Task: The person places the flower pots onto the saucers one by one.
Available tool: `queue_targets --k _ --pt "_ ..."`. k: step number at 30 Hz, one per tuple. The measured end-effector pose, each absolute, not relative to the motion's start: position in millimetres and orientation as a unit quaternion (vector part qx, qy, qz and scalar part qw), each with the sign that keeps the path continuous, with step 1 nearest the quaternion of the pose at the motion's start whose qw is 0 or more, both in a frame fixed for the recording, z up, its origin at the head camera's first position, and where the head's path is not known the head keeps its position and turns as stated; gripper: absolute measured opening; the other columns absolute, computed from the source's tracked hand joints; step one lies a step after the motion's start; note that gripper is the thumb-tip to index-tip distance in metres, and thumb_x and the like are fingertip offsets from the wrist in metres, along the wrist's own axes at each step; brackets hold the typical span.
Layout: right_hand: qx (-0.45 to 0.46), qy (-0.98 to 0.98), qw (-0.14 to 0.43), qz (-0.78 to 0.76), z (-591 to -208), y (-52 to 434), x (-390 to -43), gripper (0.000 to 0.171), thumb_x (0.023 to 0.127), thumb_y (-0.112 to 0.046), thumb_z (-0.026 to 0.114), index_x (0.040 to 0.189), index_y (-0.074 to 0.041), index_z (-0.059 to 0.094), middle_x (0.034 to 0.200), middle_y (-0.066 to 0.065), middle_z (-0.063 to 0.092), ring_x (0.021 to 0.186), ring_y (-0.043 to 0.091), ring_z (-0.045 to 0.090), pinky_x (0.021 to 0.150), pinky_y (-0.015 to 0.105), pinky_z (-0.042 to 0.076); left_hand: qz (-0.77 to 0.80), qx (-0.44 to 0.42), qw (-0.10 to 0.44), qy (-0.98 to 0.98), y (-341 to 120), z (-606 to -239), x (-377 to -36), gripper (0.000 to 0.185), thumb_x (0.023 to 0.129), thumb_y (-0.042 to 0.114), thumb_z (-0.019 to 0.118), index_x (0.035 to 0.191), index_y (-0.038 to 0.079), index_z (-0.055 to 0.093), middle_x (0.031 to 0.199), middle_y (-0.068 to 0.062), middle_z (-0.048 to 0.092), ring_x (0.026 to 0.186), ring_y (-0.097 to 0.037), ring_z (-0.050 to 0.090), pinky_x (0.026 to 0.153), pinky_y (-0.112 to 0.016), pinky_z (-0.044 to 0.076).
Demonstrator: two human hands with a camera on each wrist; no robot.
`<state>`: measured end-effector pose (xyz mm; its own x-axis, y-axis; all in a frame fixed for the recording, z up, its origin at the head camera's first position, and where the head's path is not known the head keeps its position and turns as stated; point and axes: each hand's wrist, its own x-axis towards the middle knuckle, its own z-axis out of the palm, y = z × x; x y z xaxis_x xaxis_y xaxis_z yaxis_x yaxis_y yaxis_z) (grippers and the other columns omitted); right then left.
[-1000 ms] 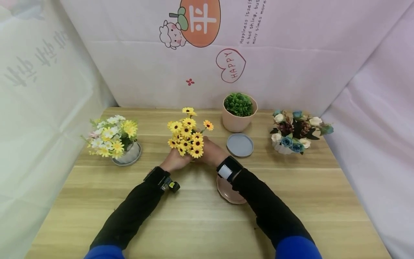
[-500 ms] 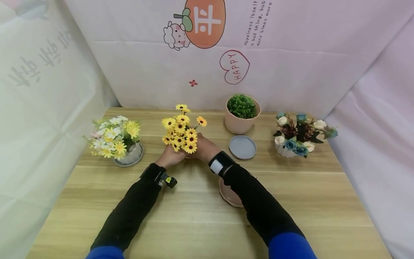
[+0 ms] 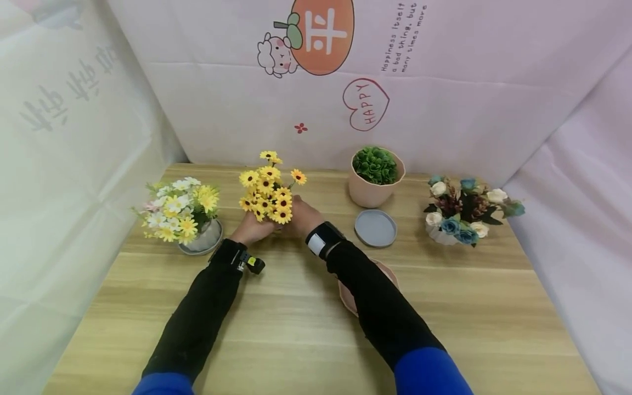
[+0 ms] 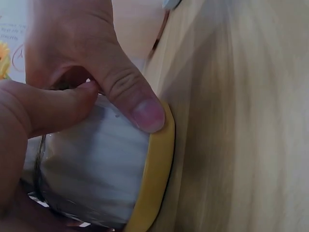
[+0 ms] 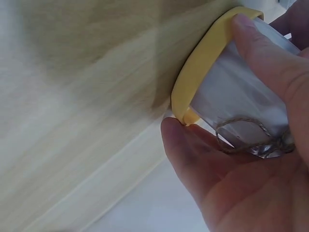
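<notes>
Both hands hold a pot of yellow daisies [image 3: 266, 189] at the back left of the wooden table. Its pale pot [image 4: 101, 154] has clear wrap and a twine bow [image 5: 251, 137]. A yellow saucer [image 5: 200, 67] sits against the pot's base, close to the tabletop. My left hand [image 3: 253, 229] grips the pot's side, its thumb across the wrap in the left wrist view. My right hand [image 3: 302, 216] grips pot and saucer from the other side, thumb on the saucer's rim and fingertips at its opposite edge in the right wrist view.
White and yellow flowers [image 3: 173, 211] stand on a grey saucer [image 3: 197, 251] at left. Further right are a pink pot of greenery [image 3: 372, 189], a grey-blue saucer [image 3: 376, 228] and blue and white roses [image 3: 456, 214]. A pink saucer [image 3: 348, 296] lies partly under the right forearm.
Both hands have carried the yellow daisies to the left and a little toward the back. The head view has shifted slightly. The other plants and saucers stay where they were on the table.
</notes>
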<state>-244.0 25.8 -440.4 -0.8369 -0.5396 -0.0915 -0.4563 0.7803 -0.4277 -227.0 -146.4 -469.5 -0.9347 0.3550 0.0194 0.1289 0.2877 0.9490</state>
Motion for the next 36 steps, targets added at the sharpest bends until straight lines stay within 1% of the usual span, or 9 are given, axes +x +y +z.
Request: queue_targets --k 3,5,8,12,17,22,28,31,36 --pt "-0.261 0.941 0.104 -0.187 -441 20 -247 0.062 0.087 -0.003 0.084 0.143 -0.011 0.060 0.145 0.008 0.064 0.133 0.025 0.061 0.121 0.042 0.045 0.583 0.144 0.102 0.793 -151 -470 -231 0.073 0.096 0.000 0.068 0.162 0.009 0.039 0.159 -0.017 0.048 0.151 -0.033 0.042 0.130 -0.050 0.032" --pt "-0.259 0.943 0.104 -0.179 -439 15 -249 0.061 0.088 -0.004 0.083 0.144 -0.012 0.060 0.147 0.007 0.063 0.135 0.026 0.060 0.123 0.042 0.044 0.586 0.135 0.106 0.792 -155 -470 -233 0.069 0.096 0.001 0.067 0.159 0.005 0.040 0.157 -0.019 0.048 0.151 -0.035 0.042 0.130 -0.051 0.031" --pt "-0.245 0.949 0.110 -0.165 -438 10 -254 0.064 0.090 -0.008 0.083 0.148 -0.010 0.058 0.150 0.010 0.061 0.136 0.029 0.058 0.117 0.040 0.050 0.588 0.116 0.109 0.793 -159 -469 -236 0.065 0.097 0.001 0.067 0.157 0.002 0.041 0.156 -0.022 0.048 0.150 -0.037 0.042 0.130 -0.051 0.032" --pt "-0.220 0.956 0.119 -0.150 -442 2 -262 0.066 0.092 -0.015 0.083 0.151 -0.010 0.055 0.150 0.013 0.059 0.137 0.031 0.056 0.107 0.039 0.057 0.584 0.096 0.116 0.798 -165 -468 -241 0.066 0.098 0.005 0.067 0.158 0.004 0.040 0.158 -0.020 0.047 0.152 -0.036 0.041 0.130 -0.050 0.031" --pt "-0.199 0.962 0.116 -0.146 -443 -10 -270 0.070 0.092 -0.017 0.080 0.155 -0.014 0.051 0.156 0.008 0.054 0.139 0.030 0.055 0.101 0.040 0.061 0.607 0.084 0.128 0.779 -173 -470 -250 0.066 0.101 0.006 0.064 0.160 0.003 0.035 0.161 -0.021 0.042 0.155 -0.036 0.036 0.132 -0.051 0.029" --pt "-0.172 0.968 0.115 -0.144 -443 -19 -274 0.072 0.094 -0.021 0.079 0.158 -0.015 0.047 0.152 0.011 0.056 0.133 0.028 0.060 0.096 0.042 0.063 0.606 0.078 0.138 0.779 -181 -471 -258 0.070 0.103 0.007 0.062 0.165 0.007 0.029 0.167 -0.018 0.037 0.159 -0.035 0.031 0.133 -0.050 0.026" --pt "-0.168 0.969 0.110 -0.146 -440 -29 -279 0.071 0.094 -0.022 0.081 0.157 -0.014 0.047 0.147 0.013 0.058 0.131 0.027 0.061 0.097 0.041 0.063 0.569 0.071 0.112 0.811 -189 -471 -265 0.066 0.099 0.005 0.066 0.160 0.004 0.039 0.160 -0.021 0.045 0.152 -0.038 0.040 0.128 -0.054 0.034" --pt "-0.167 0.969 0.112 -0.141 -441 -34 -284 0.072 0.094 -0.022 0.081 0.158 -0.014 0.047 0.148 0.013 0.058 0.129 0.027 0.063 0.096 0.041 0.063 0.563 0.053 0.106 0.818 -192 -470 -269 0.062 0.098 0.004 0.067 0.155 0.002 0.045 0.156 -0.022 0.048 0.149 -0.038 0.043 0.127 -0.054 0.034" --pt "-0.153 0.969 0.122 -0.151 -443 -44 -291 0.076 0.095 -0.020 0.081 0.161 -0.015 0.042 0.150 0.014 0.056 0.124 0.028 0.066 0.094 0.042 0.063 0.566 0.025 0.100 0.818 -197 -473 -274 0.059 0.097 0.002 0.066 0.152 0.001 0.048 0.155 -0.022 0.050 0.150 -0.038 0.043 0.129 -0.052 0.033"
